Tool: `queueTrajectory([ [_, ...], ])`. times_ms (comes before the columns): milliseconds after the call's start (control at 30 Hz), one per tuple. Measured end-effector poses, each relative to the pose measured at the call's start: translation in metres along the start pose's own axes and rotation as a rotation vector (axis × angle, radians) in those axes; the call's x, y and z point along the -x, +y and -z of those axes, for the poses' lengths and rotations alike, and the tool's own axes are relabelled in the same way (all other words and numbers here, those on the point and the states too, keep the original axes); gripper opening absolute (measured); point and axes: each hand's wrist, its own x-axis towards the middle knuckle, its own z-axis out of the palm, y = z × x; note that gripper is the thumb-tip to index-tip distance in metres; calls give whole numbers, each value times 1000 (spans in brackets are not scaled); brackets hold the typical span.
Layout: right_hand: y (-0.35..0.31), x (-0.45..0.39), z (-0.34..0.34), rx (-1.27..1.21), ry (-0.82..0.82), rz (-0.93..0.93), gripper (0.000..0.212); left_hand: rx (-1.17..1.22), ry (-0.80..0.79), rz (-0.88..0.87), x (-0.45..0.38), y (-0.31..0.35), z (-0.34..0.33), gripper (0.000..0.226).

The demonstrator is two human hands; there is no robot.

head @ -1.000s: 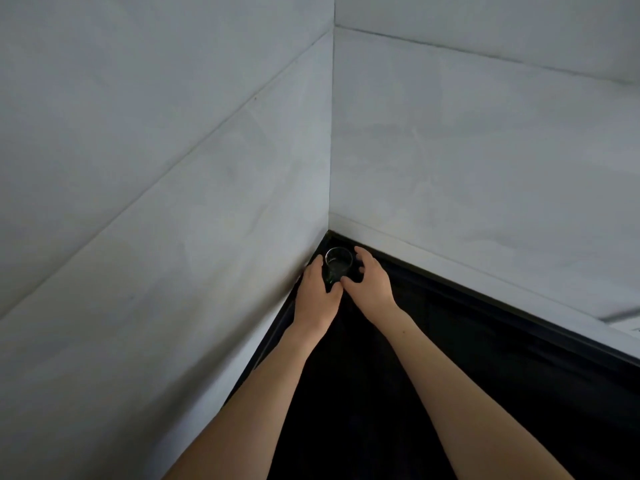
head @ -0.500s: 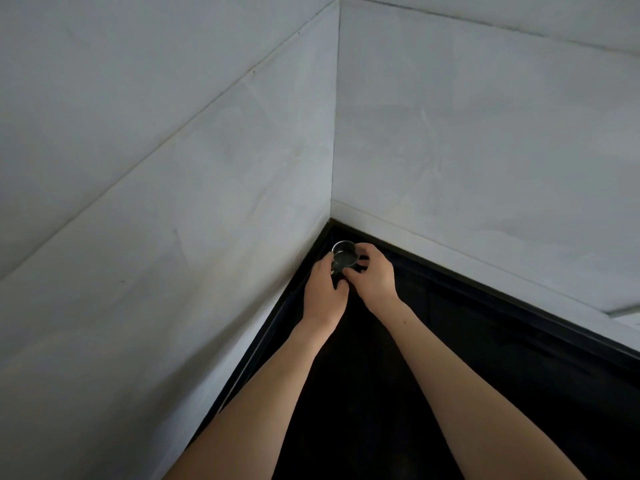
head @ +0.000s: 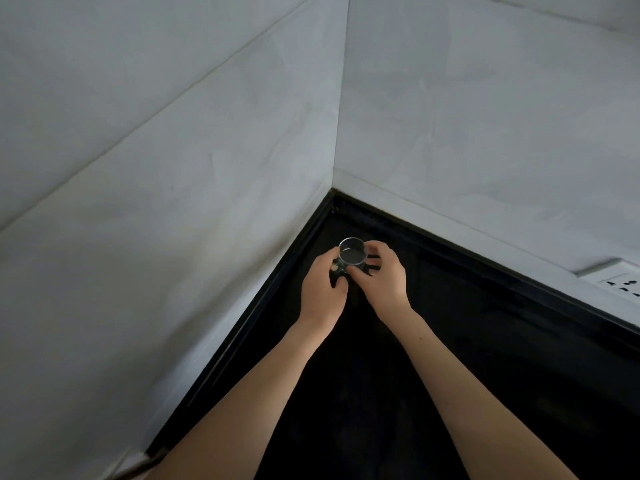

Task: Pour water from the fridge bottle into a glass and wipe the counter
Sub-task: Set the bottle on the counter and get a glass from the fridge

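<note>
Both hands meet around a small clear glass (head: pixel 352 251) that sits toward the far corner of the black counter (head: pixel 450 358), where two pale walls (head: pixel 173 168) join. The left hand (head: pixel 323 292) comes in from the near left, its fingers curled around the glass's left side; most of those fingers are hidden behind the glass and the back of the hand, so how many touch it cannot be told. The right hand (head: pixel 379 277) closes on the right side, thumb lying along the near edge of the rim and the other fingers bent around the far side, slightly spread.

The glass is upright, its round rim catching light. Its inside looks dark, and whether it holds water cannot be made out against the black surface below. Its base is covered by the fingers, so whether it rests on the counter or is lifted cannot be told.

At the right edge, a white wall socket (head: pixel 620 284) is cut off by the frame. Both forearms run off the near edge.
</note>
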Motion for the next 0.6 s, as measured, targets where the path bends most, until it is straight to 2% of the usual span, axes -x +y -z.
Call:
queueTrajectory([
  [300,-15,100,29,-172,22,-1,45,-39,16,-95,78,9,15,40],
  [600,-25,172,46,-216,99,44,51,-64,5,-251,141,26,34,37],
])
